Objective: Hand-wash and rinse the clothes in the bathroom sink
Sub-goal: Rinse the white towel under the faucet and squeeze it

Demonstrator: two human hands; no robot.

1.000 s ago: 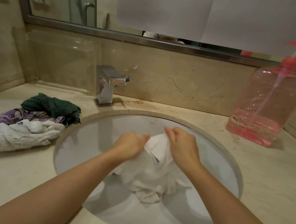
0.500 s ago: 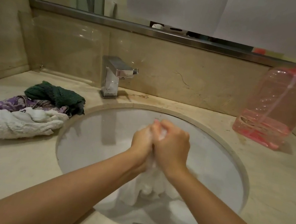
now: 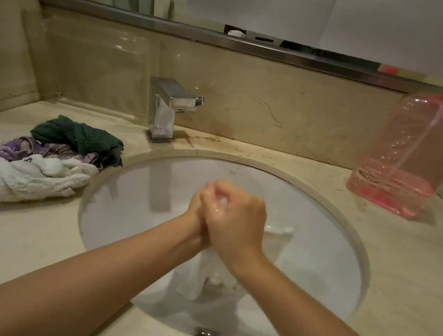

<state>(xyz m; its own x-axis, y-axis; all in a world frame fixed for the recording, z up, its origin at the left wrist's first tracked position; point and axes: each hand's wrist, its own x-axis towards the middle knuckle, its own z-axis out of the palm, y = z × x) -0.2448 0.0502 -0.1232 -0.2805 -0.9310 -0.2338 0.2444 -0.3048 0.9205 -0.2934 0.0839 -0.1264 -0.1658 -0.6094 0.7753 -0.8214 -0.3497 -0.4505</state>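
Fingers: your right hand [image 3: 235, 222] is curled into a fist with the fingers pressed together around a bunched part of the white garment [image 3: 207, 277]; your left hand [image 3: 196, 210] is pushed against it from the left, mostly hidden behind the right, so you cannot tell exactly how its fingers lie.
Garment: a little white cloth shows between your knuckles at frame centre; the rest hangs below your wrists into the basin.
Why held so: both hands clamp the same wad above the sink [image 3: 133, 203], which reads as rubbing or squeezing, with the drips falling into the bowl.
Water: the faucet [image 3: 165, 109], upper left of the basin, shows no stream; whether water stands in the bowl is unclear.
Waiting pile: at the left of the frame, on the counter [image 3: 399, 283] just beside the sink rim, lie a dark green cloth [image 3: 77, 135], a purple patterned cloth [image 3: 40, 150] and a twisted white towel [image 3: 9, 180].
Soap: the pink pump bottle [image 3: 417, 152] stands at the upper right, nearly empty, well apart from your hands.
Progress: judged mid-task.
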